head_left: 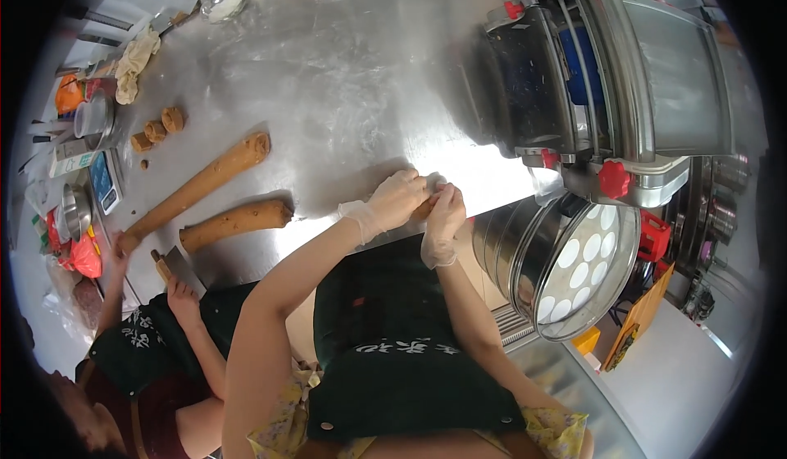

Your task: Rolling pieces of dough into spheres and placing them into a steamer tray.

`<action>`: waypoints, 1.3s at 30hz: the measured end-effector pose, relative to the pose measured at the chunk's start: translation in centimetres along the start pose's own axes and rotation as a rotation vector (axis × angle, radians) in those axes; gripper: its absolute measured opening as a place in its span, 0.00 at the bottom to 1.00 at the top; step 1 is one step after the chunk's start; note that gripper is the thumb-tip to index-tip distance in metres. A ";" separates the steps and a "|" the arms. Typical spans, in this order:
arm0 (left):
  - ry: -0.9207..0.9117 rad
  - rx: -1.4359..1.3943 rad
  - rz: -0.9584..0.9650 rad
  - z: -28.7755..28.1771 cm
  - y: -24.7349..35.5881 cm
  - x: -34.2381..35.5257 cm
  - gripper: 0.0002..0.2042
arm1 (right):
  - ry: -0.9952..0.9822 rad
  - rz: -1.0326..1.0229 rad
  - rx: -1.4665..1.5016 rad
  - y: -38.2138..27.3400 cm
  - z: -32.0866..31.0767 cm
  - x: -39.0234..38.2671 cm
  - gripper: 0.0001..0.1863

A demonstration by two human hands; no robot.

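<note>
Both my hands wear thin clear plastic gloves and meet over the front edge of the metal table. Between them is a small piece of brown dough [421, 211], mostly covered by my fingers. My left hand [397, 200] curls closed on its left side, while my right hand [447, 215] pinches it from the right. Left of my hands lies a short brown dough log [238, 223]. A longer dough log [201, 182] stretches beyond it, and several cut dough pieces [156, 131] sit farther off.
At the left, a co-worker touches the long log and holds a wooden-handled blade [182, 272]. A steel rolling machine [607, 74] with red knobs stands at the right. Below it are stacked round steamers [525, 246] holding white discs. A digital scale [105, 182] sits far left.
</note>
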State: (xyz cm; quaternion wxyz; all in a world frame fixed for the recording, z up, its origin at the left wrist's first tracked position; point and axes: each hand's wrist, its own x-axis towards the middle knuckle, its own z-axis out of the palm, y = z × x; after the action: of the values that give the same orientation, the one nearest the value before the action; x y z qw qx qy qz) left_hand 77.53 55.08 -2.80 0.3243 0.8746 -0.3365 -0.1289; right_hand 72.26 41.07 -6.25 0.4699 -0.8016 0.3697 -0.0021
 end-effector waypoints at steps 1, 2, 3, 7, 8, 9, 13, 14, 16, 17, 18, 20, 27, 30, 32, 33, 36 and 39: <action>-0.144 0.066 0.040 0.1 -0.7 -0.5 0.16 | -0.067 0.077 0.152 -0.8 0.3 -0.9 0.16; -0.148 0.067 0.038 0.2 -1.2 -1.3 0.16 | -0.099 0.124 0.243 -1.6 0.3 -1.4 0.13; -0.098 -0.011 0.034 0.4 -1.5 -1.9 0.15 | -0.093 0.128 0.247 -1.7 0.8 -1.7 0.13; 0.224 0.071 0.088 2.3 -1.3 -4.2 0.14 | 0.186 -0.404 -0.185 -2.2 2.8 -2.1 0.07; 0.225 0.069 0.086 2.9 -0.8 -4.6 0.14 | 0.260 -0.587 -0.320 -2.3 3.0 -2.0 0.06; 0.175 0.242 0.028 3.2 0.0 -4.9 0.19 | 0.259 -0.587 -0.323 -2.1 3.1 -1.6 0.06; 0.078 0.507 -0.153 4.1 1.2 -4.5 0.28 | 0.235 -0.653 -0.470 -2.0 3.7 0.1 0.07; 0.080 0.506 -0.157 4.4 1.5 -4.5 0.28 | 0.229 -0.657 -0.463 -2.1 3.6 0.1 0.08; 0.105 0.545 -0.184 4.5 1.4 -3.9 0.27 | 0.195 -0.636 -0.445 -2.2 3.4 0.5 0.08; 0.114 0.548 -0.186 4.5 1.4 -4.0 0.27 | 0.160 -0.606 -0.431 -2.3 3.1 0.7 0.08; 0.122 0.467 -0.238 3.9 1.8 -4.2 0.27 | 0.158 -0.615 -0.429 -2.2 2.4 0.7 0.08; 0.144 0.382 -0.311 4.3 2.5 -5.0 0.27 | -0.062 -0.262 -0.180 -2.0 0.4 -0.2 0.11; 0.644 -0.214 -0.476 8.0 3.8 -4.7 0.18 | -0.232 0.077 0.047 -1.9 -0.4 -1.5 0.13; 0.682 -0.390 -0.558 7.5 3.8 -4.9 0.19 | -0.042 -0.637 -0.250 -3.9 1.7 0.8 0.12; 0.722 -0.534 -0.695 7.1 3.9 -4.8 0.19 | -0.198 -0.889 -0.368 -5.9 3.0 0.7 0.11; 0.748 -0.681 -0.813 6.9 3.9 -4.7 0.19 | -0.341 -1.132 -0.480 -6.7 3.7 0.8 0.11; 0.747 -0.374 -0.745 6.4 3.5 -4.8 0.20 | -0.292 -1.175 -0.545 -6.0 6.0 3.3 0.14; 0.777 -0.088 -0.553 7.1 2.4 -4.7 0.21 | -0.245 -1.218 -0.605 -5.8 7.0 4.7 0.19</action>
State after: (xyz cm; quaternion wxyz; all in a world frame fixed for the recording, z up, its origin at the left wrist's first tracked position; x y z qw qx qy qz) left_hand 69.69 53.51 -6.57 0.4166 0.9001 0.0607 0.1121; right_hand 81.52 45.20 -7.36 0.1790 -0.9567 -0.2179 -0.0721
